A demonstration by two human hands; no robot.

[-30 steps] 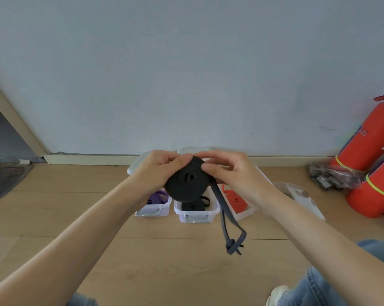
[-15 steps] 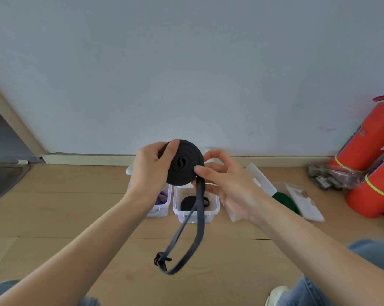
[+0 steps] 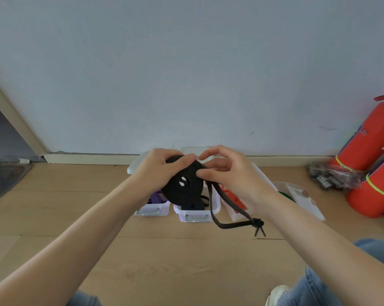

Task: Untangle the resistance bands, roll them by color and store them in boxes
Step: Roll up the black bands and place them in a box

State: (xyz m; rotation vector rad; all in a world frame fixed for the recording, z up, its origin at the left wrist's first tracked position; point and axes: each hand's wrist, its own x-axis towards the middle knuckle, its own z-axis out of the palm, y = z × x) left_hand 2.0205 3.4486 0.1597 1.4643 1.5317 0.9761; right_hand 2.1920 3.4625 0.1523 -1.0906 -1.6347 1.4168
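Band roll (image 3: pixel 183 186) over wooden floor (image 3: pixel 76 195).

Left hand (image 3: pixel 159 171) and right hand (image 3: pixel 228 175) raised together, fingers curled.

Bare wooden floor (image 3: pixel 164 261) lies open in front of the boxes. The purple-band box (image 3: pixel 152 207), black-band box (image 3: pixel 195 214) and red-band box (image 3: pixel 233 200) stand close together near the wall. Two fire extinguishers (image 3: pixel 370 173) and a plastic bag (image 3: pixel 332 178) block the right side.
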